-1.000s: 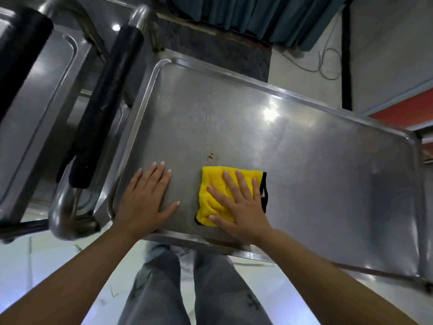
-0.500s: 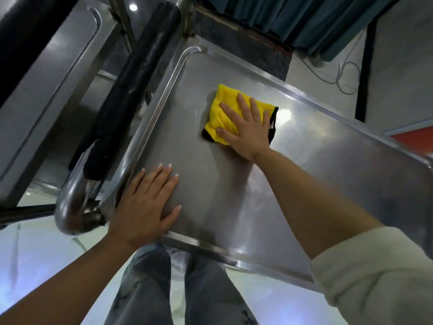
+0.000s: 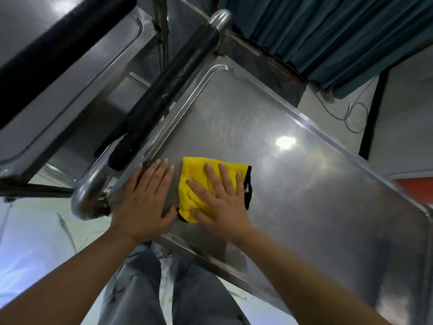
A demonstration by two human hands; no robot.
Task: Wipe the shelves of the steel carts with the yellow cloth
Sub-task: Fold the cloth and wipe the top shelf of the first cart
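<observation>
Yellow cloth (image 3: 194,184), folded with a black edge, lies flat near the lower-left corner of the steel cart's top shelf (image 3: 304,184), in the middle of the frame. Going left to right: the black-padded cart handle (image 3: 168,90), then the left hand (image 3: 146,202) pressed flat on the shelf with fingers straight, just beside the cloth. The right hand (image 3: 222,202) presses the cloth, its fingers (image 3: 223,174) spread wide.

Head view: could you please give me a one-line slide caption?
Right hand presses yellow cloth flat on steel cart shelf; left hand rests beside it.
</observation>
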